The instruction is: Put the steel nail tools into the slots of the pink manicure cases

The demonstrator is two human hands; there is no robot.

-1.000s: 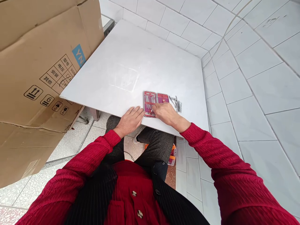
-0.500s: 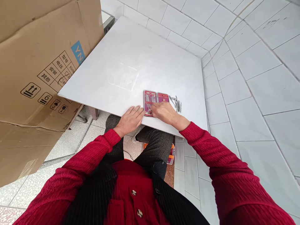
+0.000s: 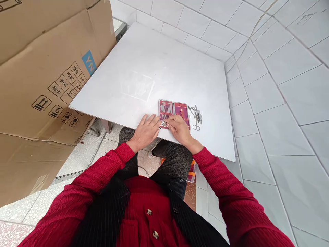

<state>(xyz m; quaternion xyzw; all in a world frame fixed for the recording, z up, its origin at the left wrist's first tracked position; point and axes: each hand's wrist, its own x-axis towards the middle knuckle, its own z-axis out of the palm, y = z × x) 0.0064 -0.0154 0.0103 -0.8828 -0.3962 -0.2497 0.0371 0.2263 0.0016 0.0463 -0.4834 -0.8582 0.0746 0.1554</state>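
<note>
White tabletop (image 3: 144, 61), light marks on surface. Small purple-red case (image 3: 182, 110) lies opened flat near the close edge; slim metal tools (image 3: 166, 109) in a row in its left half, under a red band. Left hand (image 3: 146, 132) palm down, fingers extended, tips at the case's near left corner. Right hand (image 3: 180, 130) over the near part of the case, thumb and fingers drawn together; anything between them too small to make out. Just right of the case, a loose cluster of metal implements (image 3: 192, 110), scissors (image 3: 196, 128) among them, finger loops toward the person. Large printed cardboard box (image 3: 51, 41) at left; pale tiled wall (image 3: 285, 113) at right.
</note>
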